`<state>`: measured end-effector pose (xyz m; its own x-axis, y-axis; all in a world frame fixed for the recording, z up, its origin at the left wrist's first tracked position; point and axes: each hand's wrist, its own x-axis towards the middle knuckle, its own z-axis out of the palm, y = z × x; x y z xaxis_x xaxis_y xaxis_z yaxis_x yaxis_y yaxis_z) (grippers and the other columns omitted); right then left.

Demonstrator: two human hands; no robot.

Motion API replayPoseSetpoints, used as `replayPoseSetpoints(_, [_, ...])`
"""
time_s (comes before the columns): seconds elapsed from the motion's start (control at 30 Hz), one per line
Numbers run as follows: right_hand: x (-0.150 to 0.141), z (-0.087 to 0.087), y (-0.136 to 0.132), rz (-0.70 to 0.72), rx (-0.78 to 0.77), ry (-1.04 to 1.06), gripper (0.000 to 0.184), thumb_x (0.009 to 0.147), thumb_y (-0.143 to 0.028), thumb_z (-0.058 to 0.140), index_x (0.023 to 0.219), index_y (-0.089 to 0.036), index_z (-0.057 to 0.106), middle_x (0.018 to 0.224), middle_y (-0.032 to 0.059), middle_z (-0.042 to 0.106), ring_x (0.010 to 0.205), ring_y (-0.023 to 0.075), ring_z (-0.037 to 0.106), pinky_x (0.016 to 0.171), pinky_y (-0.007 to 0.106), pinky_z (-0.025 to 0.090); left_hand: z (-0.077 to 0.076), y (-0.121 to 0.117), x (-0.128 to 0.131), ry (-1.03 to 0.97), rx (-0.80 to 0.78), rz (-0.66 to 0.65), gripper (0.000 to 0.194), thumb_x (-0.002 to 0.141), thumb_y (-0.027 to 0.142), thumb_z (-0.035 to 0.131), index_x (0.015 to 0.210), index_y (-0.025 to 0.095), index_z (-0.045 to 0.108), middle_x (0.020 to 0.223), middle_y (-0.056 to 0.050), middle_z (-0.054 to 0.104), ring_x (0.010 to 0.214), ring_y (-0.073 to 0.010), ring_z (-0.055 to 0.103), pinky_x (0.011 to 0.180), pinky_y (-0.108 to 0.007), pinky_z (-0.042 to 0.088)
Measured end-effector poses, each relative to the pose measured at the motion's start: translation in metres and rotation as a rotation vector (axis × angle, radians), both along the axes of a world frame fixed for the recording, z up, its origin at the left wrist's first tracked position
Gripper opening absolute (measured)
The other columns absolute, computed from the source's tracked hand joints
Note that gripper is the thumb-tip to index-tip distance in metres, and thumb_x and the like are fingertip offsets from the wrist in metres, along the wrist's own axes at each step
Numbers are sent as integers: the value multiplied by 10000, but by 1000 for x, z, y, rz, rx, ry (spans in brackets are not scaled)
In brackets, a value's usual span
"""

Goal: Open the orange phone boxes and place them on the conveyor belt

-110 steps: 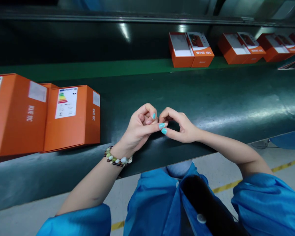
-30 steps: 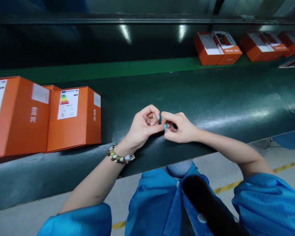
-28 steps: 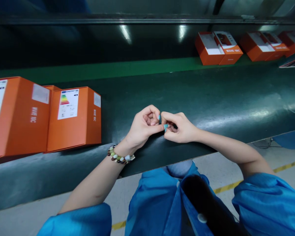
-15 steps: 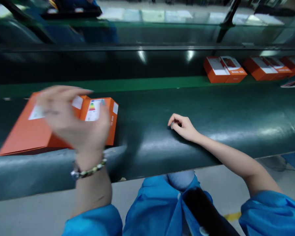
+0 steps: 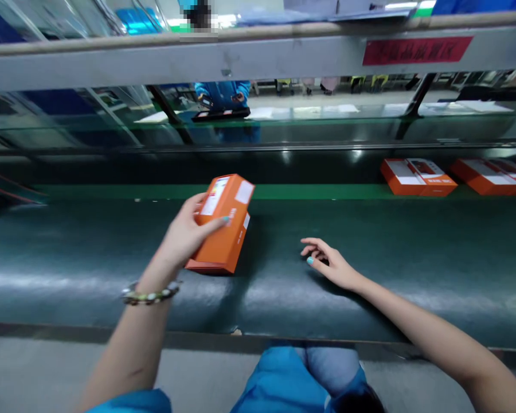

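My left hand (image 5: pixel 188 232), with a beaded bracelet on its wrist, grips an orange cardboard box (image 5: pixel 223 235) from its left side. The thumb lies across the printed front face, and the other fingers are mostly hidden behind. White labels show on the box, one with coloured bars. A second orange box seems to sit behind it; only a strip with a small white label shows at the right. The held box is tilted above the dark green work surface (image 5: pixel 279 287). To its right, my right hand (image 5: pixel 333 267) is empty, fingers loosely curled and apart, just over the surface.
At the far right, several orange-and-white boxes (image 5: pixel 419 178) stand in pairs along the green strip (image 5: pixel 296 191). A grey rail (image 5: pixel 284 60) with a red sign (image 5: pixel 417 50) crosses above. Beyond it, a person in blue (image 5: pixel 221 94) works over a black tray (image 5: pixel 221 114).
My left hand, blurred over the orange boxes at the left before, now grips and has brought them rightward and up on edge. My right hand has uncurled a little. The view has tilted upward.
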<state>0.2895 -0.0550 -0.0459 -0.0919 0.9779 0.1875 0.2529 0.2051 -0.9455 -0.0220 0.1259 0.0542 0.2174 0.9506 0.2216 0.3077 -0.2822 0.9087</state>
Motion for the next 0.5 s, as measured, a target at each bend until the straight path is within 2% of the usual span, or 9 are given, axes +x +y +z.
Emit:
replayPoseSetpoints(0.07, [-4, 2, -3, 78, 3, 150, 838, 951, -458, 662, 1626, -288, 195, 1464, 139, 506, 1166, 192, 601, 1011, 364, 506, -6, -36, 55, -122, 32, -124, 893, 664, 430, 916, 1429, 244, 495, 1391, -145, 562, 1229, -323, 585, 1052, -465, 508])
replayPoseSetpoints(0.1, [-5, 2, -5, 109, -1, 237, 985, 931, -486, 698, 1645, -328, 38, 1568, 134, 397, 1307, 212, 534, 1108, 402, 459, -13, -53, 83, -226, 55, -223, 908, 685, 442, 906, 1450, 245, 458, 1446, -147, 527, 1293, -320, 553, 1101, -459, 481])
replayPoseSetpoints(0.13, [-6, 3, -7, 112, -9, 326, 1072, 915, -515, 723, 1639, -351, -51, 1629, 120, 307, 1410, 227, 455, 1178, 430, 403, -21, -67, 110, -328, 41, -338, 898, 731, 436, 883, 1479, 261, 417, 1496, -141, 489, 1346, -305, 521, 1139, -442, 457])
replayPoseSetpoints(0.17, [-6, 3, -8, 78, -19, 404, 1100, 904, -544, 732, 1635, -358, -69, 1657, 106, 258, 1467, 239, 393, 1223, 446, 357, -31, -79, 135, -406, -14, -451, 858, 782, 428, 849, 1495, 274, 397, 1525, -137, 463, 1368, -292, 508, 1159, -431, 447])
replayPoseSetpoints(0.2, [-5, 3, -9, 16, -29, 475, 1090, 899, -566, 734, 1637, -350, -39, 1665, 100, 247, 1493, 251, 360, 1248, 456, 327, -42, -87, 155, -455, -67, -509, 796, 828, 436, 810, 1497, 277, 408, 1542, -139, 447, 1383, -290, 497, 1171, -431, 440])
replayPoseSetpoints(0.27, [-2, 4, -9, -141, -46, 582, 1028, 884, -591, 741, 1632, -313, 92, 1643, 108, 303, 1500, 275, 353, 1270, 470, 305, -60, -96, 182, -526, -111, -492, 621, 896, 452, 739, 1441, 273, 503, 1528, -124, 451, 1423, -276, 456, 1227, -417, 382])
replayPoseSetpoints(0.37, [1, 5, -6, -234, -55, 640, 952, 875, -629, 728, 1595, -260, 226, 1596, 129, 386, 1485, 311, 375, 1273, 498, 306, -73, -91, 187, -548, -123, -436, 590, 819, 448, 821, 1334, 246, 617, 1464, -106, 452, 1429, -256, 433, 1253, -359, 345])
replayPoseSetpoints(0.43, [0, 6, -3, -230, -32, 594, 965, 873, -655, 711, 1595, -245, 219, 1580, 143, 402, 1466, 327, 398, 1255, 515, 334, -71, -83, 175, -500, -179, -469, 689, 717, 419, 903, 1319, 221, 631, 1417, -108, 483, 1376, -240, 472, 1240, -344, 364])
replayPoseSetpoints(0.5, [-1, 8, -1, -248, 44, 459, 1014, 875, -682, 690, 1616, -240, 157, 1586, 154, 372, 1468, 328, 382, 1249, 526, 328, -66, -76, 161, -437, -296, -535, 788, 642, 390, 949, 1332, 202, 617, 1371, -111, 549, 1296, -229, 531, 1220, -359, 395])
